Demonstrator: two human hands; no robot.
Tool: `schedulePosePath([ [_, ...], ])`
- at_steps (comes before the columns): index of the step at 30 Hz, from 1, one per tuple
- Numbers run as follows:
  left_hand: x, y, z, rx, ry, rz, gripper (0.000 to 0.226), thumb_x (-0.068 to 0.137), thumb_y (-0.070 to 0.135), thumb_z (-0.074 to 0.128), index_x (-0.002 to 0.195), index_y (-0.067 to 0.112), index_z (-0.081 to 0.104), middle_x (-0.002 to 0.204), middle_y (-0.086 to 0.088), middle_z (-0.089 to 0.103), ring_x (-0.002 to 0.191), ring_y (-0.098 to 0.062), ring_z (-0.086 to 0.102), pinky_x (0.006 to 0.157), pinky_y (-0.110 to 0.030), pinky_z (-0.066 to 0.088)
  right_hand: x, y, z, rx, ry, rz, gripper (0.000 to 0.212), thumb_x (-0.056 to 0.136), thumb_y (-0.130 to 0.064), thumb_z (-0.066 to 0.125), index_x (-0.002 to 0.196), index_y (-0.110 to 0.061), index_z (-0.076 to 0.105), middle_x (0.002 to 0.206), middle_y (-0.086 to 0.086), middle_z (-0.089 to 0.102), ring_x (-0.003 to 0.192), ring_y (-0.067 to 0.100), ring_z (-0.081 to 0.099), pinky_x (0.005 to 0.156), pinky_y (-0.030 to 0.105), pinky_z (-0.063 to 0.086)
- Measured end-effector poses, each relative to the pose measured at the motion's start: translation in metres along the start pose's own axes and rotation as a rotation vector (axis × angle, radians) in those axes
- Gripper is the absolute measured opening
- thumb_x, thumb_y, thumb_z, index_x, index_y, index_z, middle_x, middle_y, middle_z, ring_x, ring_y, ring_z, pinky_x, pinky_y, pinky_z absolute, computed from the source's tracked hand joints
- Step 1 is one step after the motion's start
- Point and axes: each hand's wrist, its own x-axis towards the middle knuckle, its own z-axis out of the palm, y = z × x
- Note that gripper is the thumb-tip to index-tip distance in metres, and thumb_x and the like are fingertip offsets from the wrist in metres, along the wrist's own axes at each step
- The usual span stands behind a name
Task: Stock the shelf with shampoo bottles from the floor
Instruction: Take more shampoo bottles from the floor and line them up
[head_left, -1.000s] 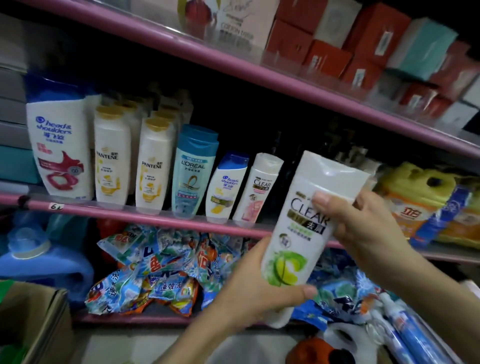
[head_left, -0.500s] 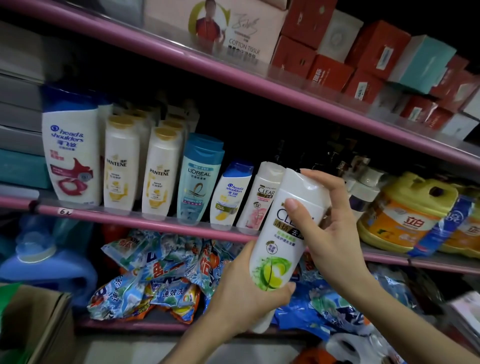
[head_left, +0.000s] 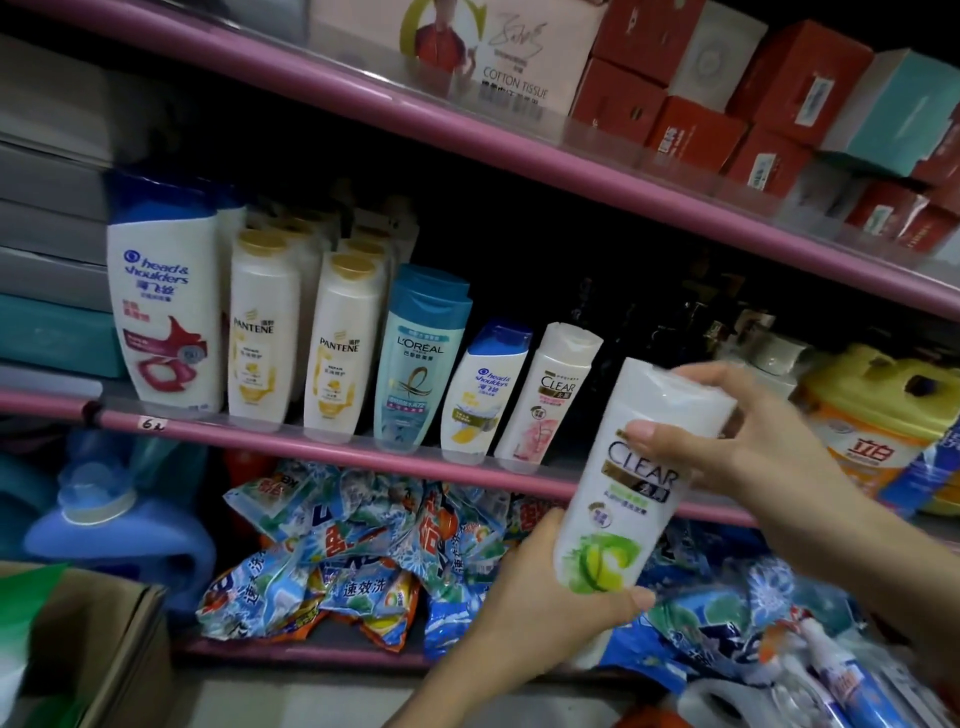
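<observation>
You face a dim shop rack with pink-edged shelves: the middle shelf (head_left: 291, 439) carries a row of shampoo bottles standing upright along its front lip. From the left there is a large Head & Shoulders bottle (head_left: 163, 306), two gold-capped Pantene bottles (head_left: 262, 332), a teal L'Oréal bottle (head_left: 418, 364), a small Head & Shoulders bottle (head_left: 483, 389) and a pink-label Clear bottle (head_left: 550, 389), the last two leaning slightly to the right. Your left hand (head_left: 540, 603) grasps the lower body of a green-label Clear bottle (head_left: 631, 488), thumb curled under its base, while your right hand (head_left: 748, 441) grips its white cap end, fingers wrapped over the top. You hold that bottle in the air, tilted to the right, in front of the shelf lip and just to the right of the pink-label Clear bottle, not touching it. Right of your hands, a yellow jug (head_left: 878, 415) sits on the same shelf. The shelf above holds red boxes (head_left: 691, 130) and a cotton tissue pack (head_left: 498, 57). Below, detergent sachets (head_left: 337, 561) lie heaped beside a blue jug (head_left: 119, 530), and a cardboard box (head_left: 104, 649) sits at lower left.
</observation>
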Motion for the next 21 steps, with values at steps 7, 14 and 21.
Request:
schedulePosePath([
  [7, 0.021, -0.015, 0.0, 0.123, 0.067, -0.148, 0.042, 0.086, 0.036, 0.063, 0.123, 0.027, 0.045, 0.111, 0.01, 0.052, 0.097, -0.006, 0.057, 0.084, -0.023, 0.05, 0.053, -0.008, -0.024, -0.215, 0.255, -0.199, 0.047, 0.073, -0.028, 0.079, 0.108, -0.026, 0.048, 0.089, 0.0, 0.06, 0.057, 0.002, 0.061, 0.036, 0.013, 0.041],
  [14, 0.033, -0.007, -0.009, 0.169, 0.277, -0.142, 0.05, 0.096, 0.026, 0.05, 0.14, 0.027, 0.027, 0.116, 0.013, 0.048, 0.085, 0.001, 0.053, 0.072, -0.017, 0.04, 0.115, 0.026, -0.015, -0.139, 0.332, -0.174, 0.051, 0.077, -0.018, 0.078, 0.115, -0.023, 0.045, 0.1, -0.009, 0.061, 0.091, 0.004, 0.062, 0.076, 0.019, 0.05],
  [21, 0.039, -0.006, -0.019, 0.179, 0.291, -0.189, 0.063, 0.096, 0.022, 0.047, 0.148, 0.027, 0.012, 0.087, 0.02, 0.058, 0.064, 0.005, 0.056, 0.047, -0.006, 0.041, 0.144, 0.058, -0.004, 0.03, 0.181, -0.045, 0.053, 0.078, -0.009, 0.076, 0.119, -0.021, 0.044, 0.107, -0.001, 0.062, 0.097, 0.014, 0.064, 0.084, 0.031, 0.055],
])
